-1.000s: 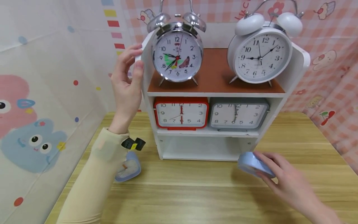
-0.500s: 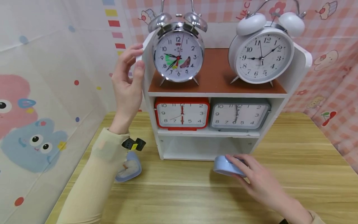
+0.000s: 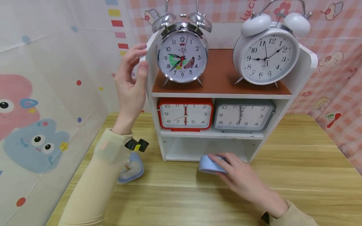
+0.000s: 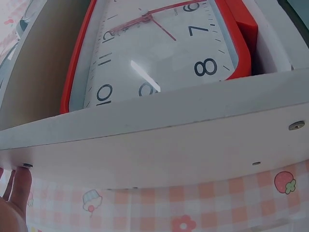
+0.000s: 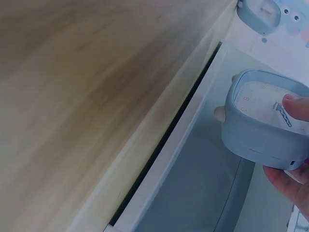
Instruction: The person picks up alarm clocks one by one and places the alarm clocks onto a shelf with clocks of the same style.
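My right hand (image 3: pixel 240 175) pinches a small light-blue alarm clock (image 3: pixel 208 165) in front of the shelf's bottom compartment (image 3: pixel 181 147). In the right wrist view, the thumb lies on the face of that clock (image 5: pixel 260 140) and fingers are beneath its body; two small round knobs stick out of its side. My left hand (image 3: pixel 131 81) rests its fingertips and thumb against the upper left side panel of the white shelf unit (image 3: pixel 220 135). In the left wrist view, the fingers (image 4: pixel 20 191) touch the panel's outer face.
A silver twin-bell clock (image 3: pixel 182 58) and a white one (image 3: pixel 267 58) stand on the top shelf. Below sit a red clock (image 3: pixel 185 116) and a grey clock (image 3: pixel 244 116). Another light-blue clock (image 3: pixel 133 169) is on the wooden table (image 3: pixel 169 201), partly behind the left sleeve.
My right hand has carried the light-blue clock leftward, from the shelf's lower right corner to before the bottom compartment. The left hand stays at the side panel.
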A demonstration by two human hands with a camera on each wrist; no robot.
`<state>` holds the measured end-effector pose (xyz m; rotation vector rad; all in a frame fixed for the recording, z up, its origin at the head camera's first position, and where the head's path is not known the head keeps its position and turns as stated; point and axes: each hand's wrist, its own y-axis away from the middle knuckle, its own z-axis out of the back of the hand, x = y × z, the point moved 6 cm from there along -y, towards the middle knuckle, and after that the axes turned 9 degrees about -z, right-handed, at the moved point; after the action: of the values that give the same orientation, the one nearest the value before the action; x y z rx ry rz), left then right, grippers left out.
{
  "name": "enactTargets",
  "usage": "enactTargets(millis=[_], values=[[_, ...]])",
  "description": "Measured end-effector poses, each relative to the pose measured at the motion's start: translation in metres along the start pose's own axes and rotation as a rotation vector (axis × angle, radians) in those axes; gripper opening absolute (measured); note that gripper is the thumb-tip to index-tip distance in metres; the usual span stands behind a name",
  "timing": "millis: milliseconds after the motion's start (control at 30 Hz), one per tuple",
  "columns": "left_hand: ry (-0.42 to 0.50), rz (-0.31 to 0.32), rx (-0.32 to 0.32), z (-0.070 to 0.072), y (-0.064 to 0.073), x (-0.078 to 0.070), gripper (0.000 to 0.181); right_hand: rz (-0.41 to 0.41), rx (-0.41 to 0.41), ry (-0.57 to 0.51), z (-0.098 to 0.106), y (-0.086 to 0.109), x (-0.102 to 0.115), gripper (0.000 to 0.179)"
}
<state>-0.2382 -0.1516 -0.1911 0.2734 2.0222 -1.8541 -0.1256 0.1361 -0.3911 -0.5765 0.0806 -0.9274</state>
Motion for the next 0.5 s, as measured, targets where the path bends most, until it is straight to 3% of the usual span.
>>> enactTargets(millis=[133,500], values=[[-0.006,-0.003,0.002,0.0,0.0,0.0,0.032,-0.011,0.027,-0.017,-0.009,-0.009,0.004,0.068],[-0.005,0.004,0.008,0.0,0.0,0.001,0.032,-0.011,0.058,-0.039,-0.032,-0.037,0.014,0.066]])
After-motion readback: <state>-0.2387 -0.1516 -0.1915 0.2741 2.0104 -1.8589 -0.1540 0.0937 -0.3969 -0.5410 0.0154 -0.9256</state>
